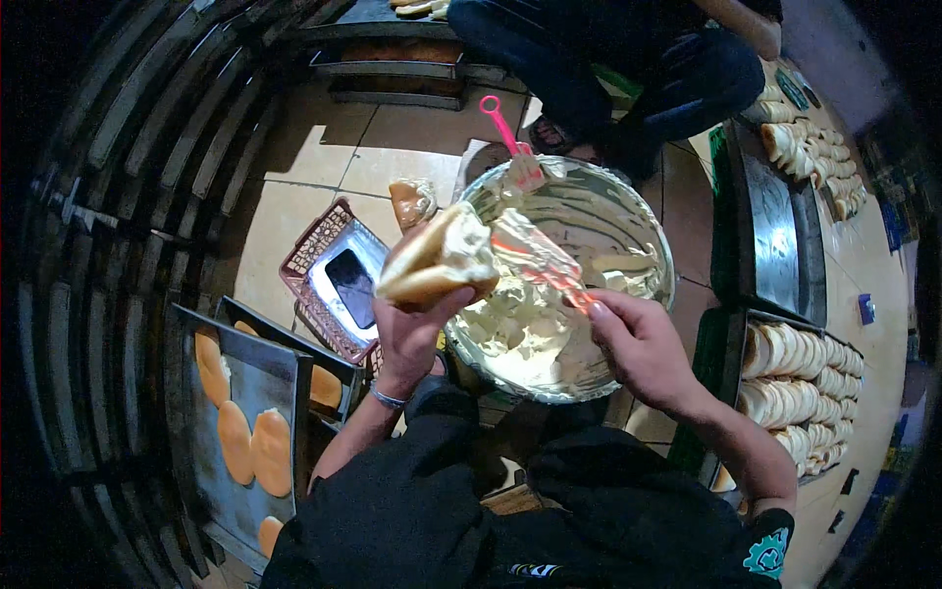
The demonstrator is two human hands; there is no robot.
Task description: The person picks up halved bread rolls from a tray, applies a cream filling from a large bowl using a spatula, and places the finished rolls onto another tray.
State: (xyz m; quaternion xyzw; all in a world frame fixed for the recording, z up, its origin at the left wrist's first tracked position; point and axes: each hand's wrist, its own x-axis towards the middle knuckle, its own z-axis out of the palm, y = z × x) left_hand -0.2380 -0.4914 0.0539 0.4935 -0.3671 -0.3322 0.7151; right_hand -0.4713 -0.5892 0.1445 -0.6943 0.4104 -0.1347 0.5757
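Observation:
My left hand grips a split bun opened upward, with pale cream inside it. My right hand holds an orange spatula coated in cream, its blade just right of the bun. Below both is a large round tub of pale cream, with cream smeared up its walls. A pink spatula leans on the tub's back rim. Behind the bun, another cream-smeared piece of bread lies just left of the tub.
At left are metal trays with oval buns and dark slatted racks. A plastic basket holds a phone. At right are crates of stacked bread and metal trays. Another person squats at the back before more trays.

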